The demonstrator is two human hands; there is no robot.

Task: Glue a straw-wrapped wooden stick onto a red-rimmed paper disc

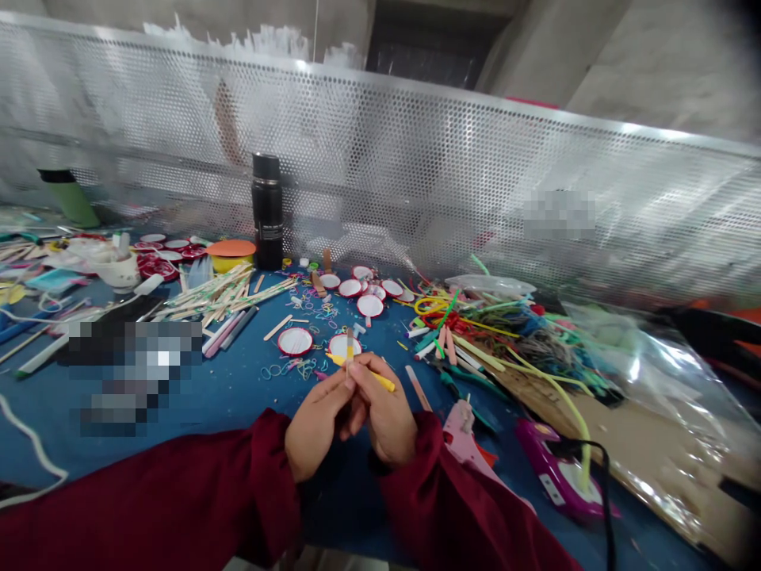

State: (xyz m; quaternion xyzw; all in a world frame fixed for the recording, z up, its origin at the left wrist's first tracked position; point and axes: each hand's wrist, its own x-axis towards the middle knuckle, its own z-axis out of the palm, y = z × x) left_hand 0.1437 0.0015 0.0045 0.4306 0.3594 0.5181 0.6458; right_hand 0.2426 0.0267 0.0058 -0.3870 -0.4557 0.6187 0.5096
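Observation:
My left hand (pixel 315 424) and my right hand (pixel 389 416) meet above the front middle of the blue table. Their fingertips pinch together around a small flat stick (pixel 350 342), pale with a yellowish part, which points away from me. A slim yellow pen-like tool (pixel 384 381) lies across the fingers of my right hand; its exact kind is unclear. Just beyond the fingertips is a red-rimmed white round cap (pixel 337 344), partly covered by the stick. Another such cap (pixel 296 342) lies to its left, near small coloured loops (pixel 306 368).
Wooden sticks (pixel 208 295) and a black bottle (pixel 268 214) stand or lie at back left. Coloured cords (pixel 511 329) heap up at right. Closer are a pink glue gun (pixel 464 436) and a purple device (pixel 559 472) with a black cable. A perforated metal panel (pixel 380 151) borders the back.

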